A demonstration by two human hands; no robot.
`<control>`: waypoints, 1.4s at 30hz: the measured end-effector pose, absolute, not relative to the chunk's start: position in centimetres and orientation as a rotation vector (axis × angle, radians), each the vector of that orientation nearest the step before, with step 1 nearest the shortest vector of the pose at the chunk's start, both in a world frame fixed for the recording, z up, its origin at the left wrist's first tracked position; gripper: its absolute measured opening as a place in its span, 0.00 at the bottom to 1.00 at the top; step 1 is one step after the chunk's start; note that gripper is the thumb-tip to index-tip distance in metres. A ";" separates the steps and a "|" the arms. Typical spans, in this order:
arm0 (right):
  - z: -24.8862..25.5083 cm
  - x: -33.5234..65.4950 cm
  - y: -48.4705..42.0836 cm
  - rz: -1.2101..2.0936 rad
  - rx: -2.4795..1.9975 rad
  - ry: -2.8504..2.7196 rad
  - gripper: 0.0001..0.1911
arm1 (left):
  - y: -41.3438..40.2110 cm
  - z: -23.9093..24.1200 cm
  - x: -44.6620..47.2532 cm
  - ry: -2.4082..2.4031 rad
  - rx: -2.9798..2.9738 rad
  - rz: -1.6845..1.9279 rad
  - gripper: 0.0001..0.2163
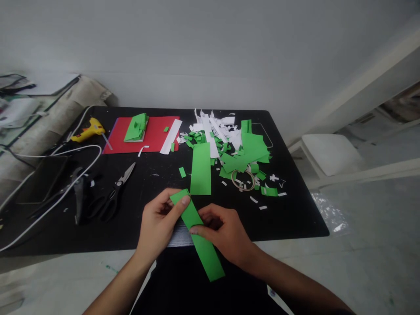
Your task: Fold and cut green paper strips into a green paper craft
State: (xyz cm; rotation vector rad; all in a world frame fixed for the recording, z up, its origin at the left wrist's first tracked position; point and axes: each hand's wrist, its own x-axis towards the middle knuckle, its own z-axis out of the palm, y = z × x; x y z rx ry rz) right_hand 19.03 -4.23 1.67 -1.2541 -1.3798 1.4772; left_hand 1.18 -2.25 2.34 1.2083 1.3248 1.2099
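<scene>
A long green paper strip (200,245) runs slantwise between both hands at the near edge of the black table (288,214). My left hand (157,225) pinches the strip's upper end, thumb on top. My right hand (223,234) grips the strip near its middle with curled fingers, and the lower end hangs free over the table edge. A second green strip (201,168) lies flat on the table just beyond the hands.
A heap of green and white paper scraps (236,144) and a rubber band (243,179) lie at centre right. Scissors (113,197), a yellow glue gun (88,130), white cable (65,151) and a red sheet (154,135) bearing folded green paper (136,127) sit left.
</scene>
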 end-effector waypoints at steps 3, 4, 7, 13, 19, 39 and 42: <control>2.1 19.1 -4.2 1.524 -1.246 -1.374 0.09 | -2.2 2.5 1.2 1.326 1.195 1.211 0.11; 2.2 19.1 -4.2 1.540 -1.241 -1.380 0.09 | -2.2 2.6 1.2 1.332 1.189 1.208 0.11; 2.6 19.1 -4.1 1.535 -1.237 -1.401 0.10 | -2.3 2.7 1.3 1.353 1.182 1.186 0.10; 2.5 18.9 -4.0 1.502 -1.237 -1.348 0.09 | -2.4 2.6 1.3 1.334 1.174 1.167 0.09; 2.2 18.9 -4.1 1.509 -1.217 -1.319 0.08 | -2.4 2.8 1.4 1.334 1.169 1.182 0.10; 5.7 19.6 -0.3 1.466 -1.043 -1.393 0.06 | -2.6 3.9 1.5 1.284 1.252 1.081 0.10; 5.9 19.8 0.0 1.480 -1.036 -1.431 0.07 | -2.6 4.1 1.4 1.292 1.298 1.064 0.11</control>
